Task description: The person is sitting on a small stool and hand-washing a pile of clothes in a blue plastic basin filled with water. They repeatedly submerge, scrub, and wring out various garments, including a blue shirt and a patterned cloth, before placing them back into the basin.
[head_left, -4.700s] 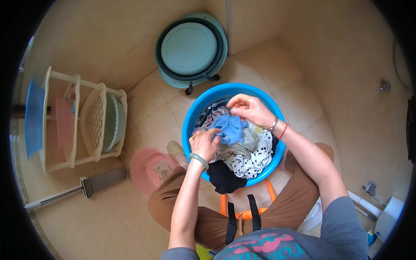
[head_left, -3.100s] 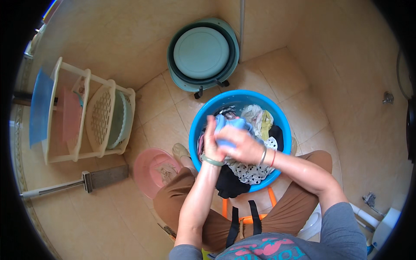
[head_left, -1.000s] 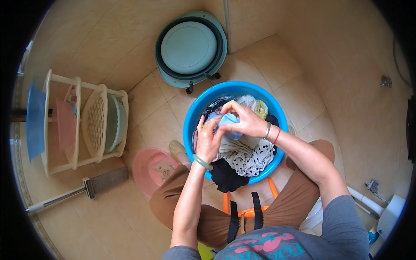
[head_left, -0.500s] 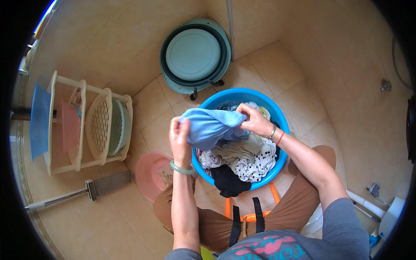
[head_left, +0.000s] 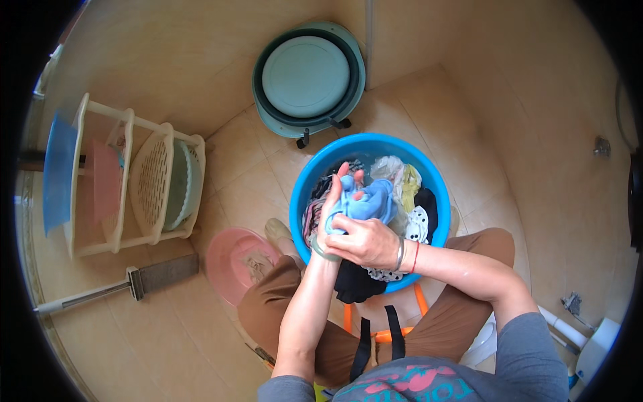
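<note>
A light blue cloth is bunched up above a large blue basin. It is draped over my left hand, whose fingertips show among its folds, partly stretched out. My right hand is closed on the cloth at the heel of my left hand, just above the green bangle. Beneath both hands the basin holds a heap of laundry: a black garment, a white piece with black dots, a yellowish one and striped cloth. My forearms hide part of the heap.
A pink basin with a beige cloth inside stands left of my knee. Farther left are a cream rack holding basins and a long-handled flat mop. A folded green tub leans on the far wall. An orange stool shows between my legs.
My hands have come together over the basin, the right moving left and down to my left wrist. The blue cloth, spread between them before, is now bunched around my left hand.
</note>
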Demonstrator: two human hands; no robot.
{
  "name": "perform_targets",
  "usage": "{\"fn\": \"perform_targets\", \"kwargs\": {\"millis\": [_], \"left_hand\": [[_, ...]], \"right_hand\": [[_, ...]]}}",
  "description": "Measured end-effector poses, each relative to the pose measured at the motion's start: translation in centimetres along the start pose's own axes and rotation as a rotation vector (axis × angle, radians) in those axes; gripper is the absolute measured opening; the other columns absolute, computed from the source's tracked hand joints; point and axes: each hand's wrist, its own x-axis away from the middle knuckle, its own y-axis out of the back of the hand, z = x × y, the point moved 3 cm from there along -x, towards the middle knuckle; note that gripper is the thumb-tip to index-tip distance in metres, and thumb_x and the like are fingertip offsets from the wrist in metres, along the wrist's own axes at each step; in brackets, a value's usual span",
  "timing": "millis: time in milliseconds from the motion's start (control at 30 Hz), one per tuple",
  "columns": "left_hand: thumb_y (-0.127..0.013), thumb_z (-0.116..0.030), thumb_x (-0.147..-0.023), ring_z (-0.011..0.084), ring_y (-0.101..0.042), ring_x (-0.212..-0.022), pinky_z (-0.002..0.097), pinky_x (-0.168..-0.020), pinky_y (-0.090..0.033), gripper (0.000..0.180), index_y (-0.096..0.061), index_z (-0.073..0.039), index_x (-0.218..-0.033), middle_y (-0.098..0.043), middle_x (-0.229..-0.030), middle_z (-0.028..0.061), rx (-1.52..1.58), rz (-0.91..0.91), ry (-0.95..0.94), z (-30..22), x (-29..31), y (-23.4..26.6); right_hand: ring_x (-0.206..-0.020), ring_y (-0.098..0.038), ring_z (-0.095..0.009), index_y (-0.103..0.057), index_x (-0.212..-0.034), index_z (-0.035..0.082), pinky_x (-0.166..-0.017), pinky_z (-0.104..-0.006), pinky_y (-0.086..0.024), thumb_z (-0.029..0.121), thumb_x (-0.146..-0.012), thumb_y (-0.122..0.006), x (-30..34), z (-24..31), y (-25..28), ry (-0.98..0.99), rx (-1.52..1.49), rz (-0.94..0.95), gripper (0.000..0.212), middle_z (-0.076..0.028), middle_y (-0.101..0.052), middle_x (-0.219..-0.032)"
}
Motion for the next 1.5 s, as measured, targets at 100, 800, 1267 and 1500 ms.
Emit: {"fn": "perform_targets", "kwargs": {"millis": [100,800,1267,1500], "left_hand": [[-0.043,-0.052,-0.095,0.0118,-0.041,-0.057,0.0248,-0.051,-0.04,0.041,-0.054,-0.015,-0.083,-0.051,-0.073,0.0026,-0.138,-0.177,-0.082,1.4,-1.4,-0.3],[-0.052,-0.029,-0.095,0.014,-0.063,-0.088,0.0297,-0.077,-0.051,0.028,-0.062,-0.004,-0.103,-0.066,-0.095,0.0029,-0.462,-0.734,-0.213,8.0,-2.0,5.7],[-0.056,-0.035,-0.094,0.0096,-0.057,-0.085,0.0255,-0.077,-0.047,0.028,-0.06,-0.007,-0.092,-0.059,-0.088,0.0009,-0.774,-0.469,-0.285,1.4,0.1,3.4],[-0.07,-0.028,-0.083,0.034,-0.05,-0.12,0.0477,-0.111,-0.022,0.049,-0.056,-0.007,-0.124,-0.059,-0.122,0.0148,-2.128,-0.1,-0.663,0.3,1.3,-2.9]], "right_hand": [[-0.066,-0.06,-0.021,-0.06,-0.085,0.007,-0.051,-0.0298,-0.05,0.018,-0.078,-0.069,0.3,0.1,0.2,0.028,0.042,-0.091,0.015,-0.007,-0.051,-0.077],[-0.066,-0.064,-0.035,-0.059,-0.084,0.003,-0.055,-0.0429,-0.053,0.025,-0.097,-0.046,5.7,-13.2,-1.0,-0.623,0.211,-0.05,0.028,-0.016,-0.062,-0.072],[-0.073,-0.065,-0.029,-0.064,-0.081,0.003,-0.067,-0.0393,-0.048,0.039,-0.097,-0.045,3.9,-15.6,0.9,-0.802,-0.265,-0.105,0.044,-0.018,-0.065,-0.074],[-0.087,-0.061,-0.016,-0.066,-0.095,0.001,-0.08,-0.0299,-0.048,0.038,-0.088,-0.065,0.6,-10.6,4.3,-0.657,-0.649,0.073,0.038,-0.007,-0.065,-0.091]]}}
